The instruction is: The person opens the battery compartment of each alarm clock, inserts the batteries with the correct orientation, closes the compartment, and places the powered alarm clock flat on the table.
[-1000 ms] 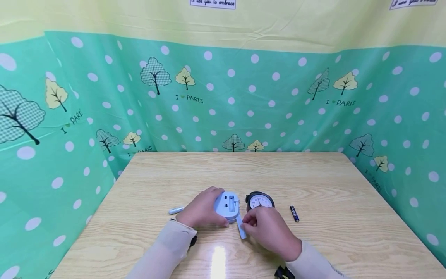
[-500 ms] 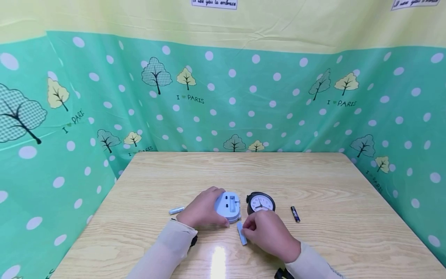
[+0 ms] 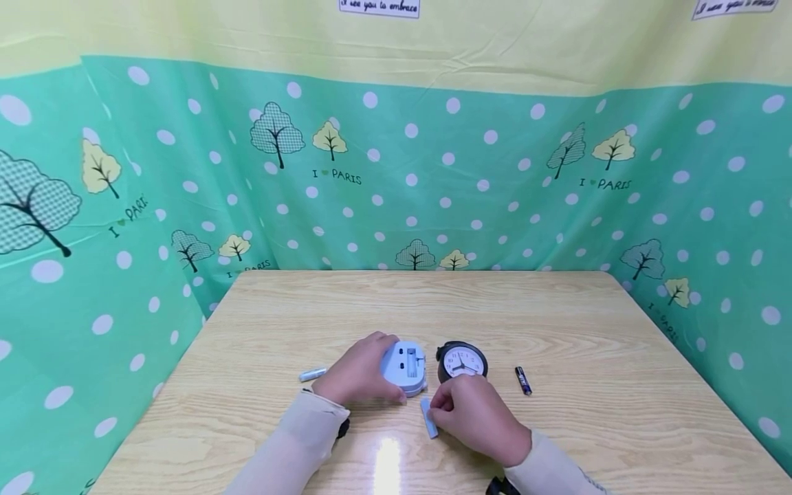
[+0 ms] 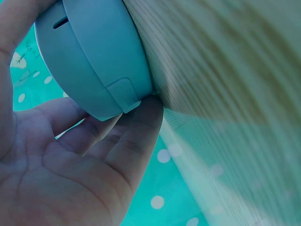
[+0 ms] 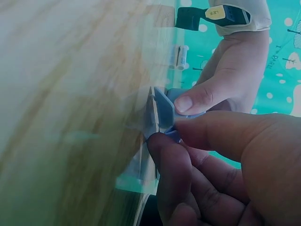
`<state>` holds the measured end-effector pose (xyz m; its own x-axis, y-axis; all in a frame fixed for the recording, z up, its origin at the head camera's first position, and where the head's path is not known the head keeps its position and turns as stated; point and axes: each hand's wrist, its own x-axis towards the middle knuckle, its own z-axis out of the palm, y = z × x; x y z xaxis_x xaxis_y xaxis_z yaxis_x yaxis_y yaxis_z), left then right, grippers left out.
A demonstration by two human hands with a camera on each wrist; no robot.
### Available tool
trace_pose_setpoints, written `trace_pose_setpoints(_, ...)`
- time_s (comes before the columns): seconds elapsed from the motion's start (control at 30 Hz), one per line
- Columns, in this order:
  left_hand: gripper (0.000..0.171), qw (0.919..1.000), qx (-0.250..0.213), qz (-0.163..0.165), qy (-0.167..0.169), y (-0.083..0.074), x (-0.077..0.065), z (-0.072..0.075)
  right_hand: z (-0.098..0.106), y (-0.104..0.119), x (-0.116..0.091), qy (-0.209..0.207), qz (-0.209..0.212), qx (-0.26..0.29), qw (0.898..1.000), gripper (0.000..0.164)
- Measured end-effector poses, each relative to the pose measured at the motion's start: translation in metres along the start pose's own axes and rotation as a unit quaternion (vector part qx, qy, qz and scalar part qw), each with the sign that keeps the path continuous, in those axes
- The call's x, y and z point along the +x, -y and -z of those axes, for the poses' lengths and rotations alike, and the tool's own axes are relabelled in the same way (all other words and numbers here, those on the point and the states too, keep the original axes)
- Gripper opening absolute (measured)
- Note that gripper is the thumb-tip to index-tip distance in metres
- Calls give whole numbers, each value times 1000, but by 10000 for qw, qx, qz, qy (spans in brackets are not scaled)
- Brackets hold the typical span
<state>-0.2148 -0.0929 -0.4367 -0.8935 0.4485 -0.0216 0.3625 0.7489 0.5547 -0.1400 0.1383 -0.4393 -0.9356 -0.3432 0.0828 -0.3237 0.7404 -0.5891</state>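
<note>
A light blue clock (image 3: 396, 371) lies back side up on the table, its battery slot uncovered. Fingers and thumb of my left hand (image 3: 357, 370) grip its rim; the left wrist view shows the clock's curved side (image 4: 103, 52) against the fingers. My right hand (image 3: 475, 415) pinches a narrow light blue battery cover (image 3: 429, 418) between thumb and index finger. This cover sits just in front of the clock, apart from it. In the right wrist view the battery cover (image 5: 163, 109) is held close to the tabletop.
A black round alarm clock (image 3: 461, 359) stands just beyond my right hand, its lower edge partly hidden. To the right lies a dark battery (image 3: 522, 380); to the left, a pale cylinder like a battery (image 3: 312, 374). A patterned curtain (image 3: 433, 172) surrounds the wooden table (image 3: 421, 299).
The battery cover has come away from the blue clock and moved towards me with my right hand. More of the black clock's face shows. My left hand has stayed put.
</note>
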Motion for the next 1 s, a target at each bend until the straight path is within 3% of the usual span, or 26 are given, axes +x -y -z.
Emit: trace_pose_setpoints(1.0,109,10000,5,39,35,-2,-1,2,0,1,0,155,-156,103,9997,13)
